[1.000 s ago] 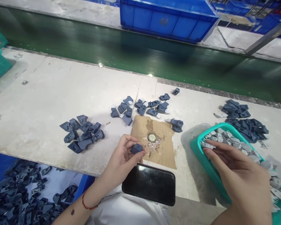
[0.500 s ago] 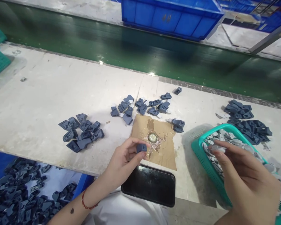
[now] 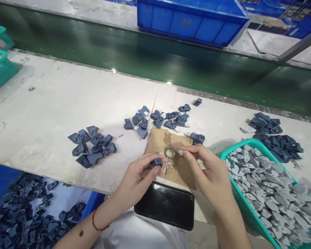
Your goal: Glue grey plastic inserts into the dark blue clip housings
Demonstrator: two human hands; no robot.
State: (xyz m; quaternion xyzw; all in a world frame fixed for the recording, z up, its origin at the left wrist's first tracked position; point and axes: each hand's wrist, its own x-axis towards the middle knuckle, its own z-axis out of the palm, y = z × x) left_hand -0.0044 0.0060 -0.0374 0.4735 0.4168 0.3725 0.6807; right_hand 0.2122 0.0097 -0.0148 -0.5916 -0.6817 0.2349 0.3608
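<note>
Between the thumb and fingers of my left hand (image 3: 140,176) is a small dark blue-grey plastic part (image 3: 156,162), held over the near edge of a brown cardboard piece (image 3: 182,169). My right hand (image 3: 207,169) pinches a small pale grey piece (image 3: 181,152), mostly covered by the fingertips. A round metal cap (image 3: 169,153) with something pale inside sits on the cardboard between my hands, wet shiny specks around it. Right of my right hand stands a green basket (image 3: 248,193) filled with flat grey pieces (image 3: 271,188).
A black phone (image 3: 164,205) lies at the table's near edge. Dark plastic parts form piles at left (image 3: 93,147), centre (image 3: 158,119) and right (image 3: 278,143). A blue bin (image 3: 93,204) of similar parts is below left. Beyond the table runs a green conveyor belt (image 3: 93,45).
My right hand has moved left from above the green basket to the cardboard, carrying a small grey piece. My left hand stays nearly in place, the dark part slightly tilted.
</note>
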